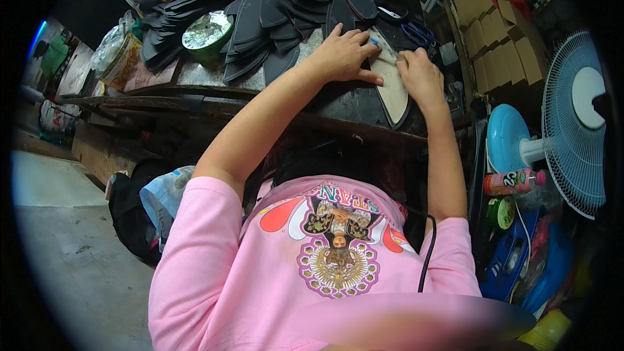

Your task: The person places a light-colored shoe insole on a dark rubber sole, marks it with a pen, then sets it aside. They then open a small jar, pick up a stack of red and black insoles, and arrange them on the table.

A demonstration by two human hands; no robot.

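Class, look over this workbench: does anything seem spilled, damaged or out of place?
Nothing is plainly spilled or damaged. The untidiest spot is the heap of dark sole-shaped pieces on the worktable, overlapping at mixed angles, though that may just be how they were piled.

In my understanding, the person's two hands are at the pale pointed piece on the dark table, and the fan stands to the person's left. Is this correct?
Not quite: the fan stands to the person's right, as the head view shows. The left hand and right hand are indeed at the pale pointed piece on the dark table.
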